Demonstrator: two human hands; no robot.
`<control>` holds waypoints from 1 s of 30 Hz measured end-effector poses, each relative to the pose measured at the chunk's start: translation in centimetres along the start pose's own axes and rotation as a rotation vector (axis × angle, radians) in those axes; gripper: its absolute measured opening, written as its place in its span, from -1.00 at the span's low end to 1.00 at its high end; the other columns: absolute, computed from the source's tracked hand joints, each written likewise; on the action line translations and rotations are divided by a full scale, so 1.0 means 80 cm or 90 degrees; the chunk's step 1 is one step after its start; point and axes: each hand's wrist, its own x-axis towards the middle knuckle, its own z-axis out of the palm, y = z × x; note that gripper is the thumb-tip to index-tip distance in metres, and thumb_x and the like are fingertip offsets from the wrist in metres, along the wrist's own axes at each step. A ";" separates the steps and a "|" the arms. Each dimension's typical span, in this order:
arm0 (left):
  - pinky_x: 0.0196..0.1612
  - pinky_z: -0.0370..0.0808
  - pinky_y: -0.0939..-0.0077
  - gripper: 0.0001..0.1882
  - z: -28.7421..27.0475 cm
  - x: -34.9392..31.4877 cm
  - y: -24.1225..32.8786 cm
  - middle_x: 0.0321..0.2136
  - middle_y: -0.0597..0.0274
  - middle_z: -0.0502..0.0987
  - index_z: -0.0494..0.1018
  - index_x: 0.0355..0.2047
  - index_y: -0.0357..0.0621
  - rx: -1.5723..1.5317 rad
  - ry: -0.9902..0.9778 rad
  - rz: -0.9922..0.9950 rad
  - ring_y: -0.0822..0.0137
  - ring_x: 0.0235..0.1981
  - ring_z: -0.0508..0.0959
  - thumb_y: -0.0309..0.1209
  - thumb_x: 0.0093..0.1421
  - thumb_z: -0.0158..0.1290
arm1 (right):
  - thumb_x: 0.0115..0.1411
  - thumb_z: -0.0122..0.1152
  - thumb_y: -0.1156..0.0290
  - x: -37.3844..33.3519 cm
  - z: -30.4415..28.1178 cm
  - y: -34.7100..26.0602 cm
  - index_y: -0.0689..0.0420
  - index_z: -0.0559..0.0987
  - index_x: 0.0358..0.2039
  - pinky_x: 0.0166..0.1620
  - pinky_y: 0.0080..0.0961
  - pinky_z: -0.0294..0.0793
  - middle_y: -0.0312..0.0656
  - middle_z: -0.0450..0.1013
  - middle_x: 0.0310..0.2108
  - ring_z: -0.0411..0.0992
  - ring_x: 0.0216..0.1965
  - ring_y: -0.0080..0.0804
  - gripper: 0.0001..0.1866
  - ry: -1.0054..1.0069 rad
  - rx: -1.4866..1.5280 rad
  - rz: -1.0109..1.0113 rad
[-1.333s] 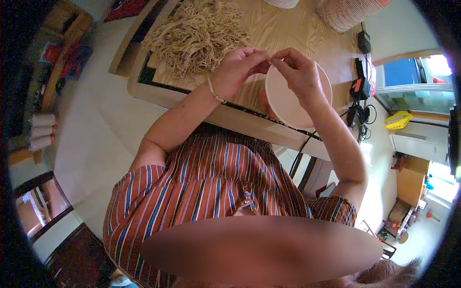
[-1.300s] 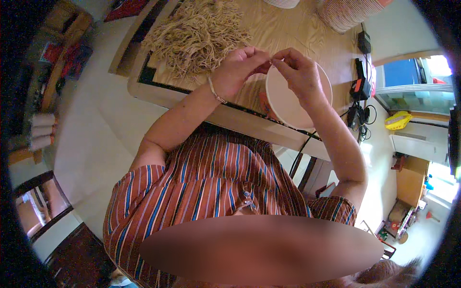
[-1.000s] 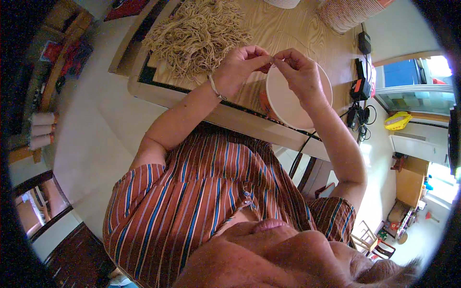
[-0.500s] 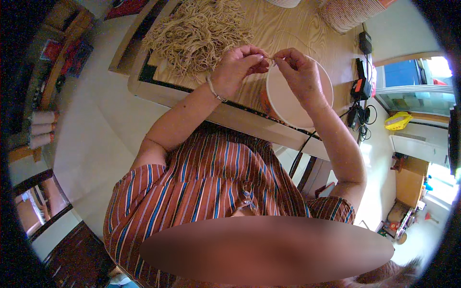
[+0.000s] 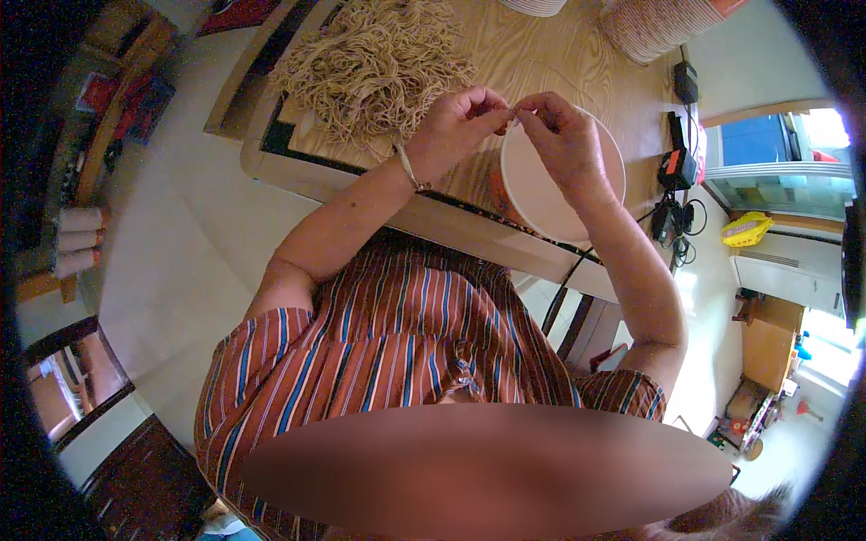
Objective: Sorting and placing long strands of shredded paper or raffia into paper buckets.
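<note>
My left hand [image 5: 467, 124] and my right hand [image 5: 568, 144] are both closed in a pinch, with fingertips meeting above the table. Between them is a thin beige cord, mostly hidden by the fingers. A large tangled heap of beige cord [image 5: 374, 72] lies left of my left hand. Below my right hand stands a round white tub [image 5: 577, 216], its outer wall partly orange and patterned. My right wrist and palm cover part of its mouth. A bracelet [image 5: 407, 167] circles my left wrist.
The wood-grain table [image 5: 505, 41] has its near edge in front of my body. At the far right stands a tall cord-wound spool or stack [image 5: 654, 27]. Black adapters [image 5: 678, 167] and cables hang along the right edge. Cord cones [image 5: 79, 242] sit on a shelf at left.
My left hand has turned slightly and shifted right, so its fingertips now meet those of my right hand. The right hand stays almost still.
</note>
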 end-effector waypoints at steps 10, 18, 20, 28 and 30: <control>-0.09 0.54 0.53 -0.74 -0.038 -0.007 -0.003 -0.24 0.26 0.54 0.48 -0.10 -0.28 0.078 -0.052 -0.015 0.45 -0.23 0.57 -0.35 0.31 0.04 | 0.22 0.21 0.38 0.000 0.000 -0.004 0.19 0.59 -0.30 -0.40 -0.58 0.36 -0.28 0.46 -0.54 0.36 -0.50 -0.62 -0.86 -0.006 -0.022 0.002; -0.15 0.53 0.59 -0.78 -0.027 -0.002 -0.004 -0.34 0.29 0.58 0.52 -0.14 -0.25 0.032 0.040 0.040 0.51 -0.30 0.56 -0.39 0.27 0.07 | 0.23 0.20 0.32 0.000 -0.002 -0.003 0.19 0.60 -0.27 -0.35 -0.40 0.48 -0.05 0.55 -0.49 0.51 -0.47 -0.39 -0.80 -0.015 -0.039 0.008; -0.16 0.52 0.60 -0.77 -0.019 -0.002 0.001 -0.34 0.30 0.58 0.52 -0.16 -0.24 0.072 0.013 0.046 0.51 -0.30 0.56 -0.36 0.27 0.09 | 0.23 0.20 0.32 0.001 0.000 0.002 0.18 0.60 -0.26 -0.33 -0.39 0.49 -0.04 0.56 -0.47 0.53 -0.45 -0.35 -0.80 -0.006 -0.049 -0.006; -0.25 0.53 0.63 -0.80 -0.016 -0.010 0.018 -0.41 0.29 0.60 0.54 -0.22 -0.25 0.171 -0.022 0.036 0.54 -0.37 0.57 -0.36 0.27 0.10 | 0.22 0.20 0.33 -0.002 0.002 -0.007 0.17 0.60 -0.26 -0.32 -0.39 0.50 -0.05 0.56 -0.46 0.53 -0.44 -0.36 -0.81 0.002 -0.043 -0.012; -0.20 0.51 0.60 -0.81 -0.022 -0.011 0.021 -0.38 0.32 0.57 0.52 -0.19 -0.24 0.173 -0.042 0.014 0.53 -0.33 0.55 -0.37 0.30 0.08 | 0.22 0.19 0.33 -0.002 0.001 -0.008 0.17 0.60 -0.26 -0.31 -0.40 0.50 -0.05 0.57 -0.46 0.54 -0.43 -0.36 -0.81 -0.002 -0.050 -0.008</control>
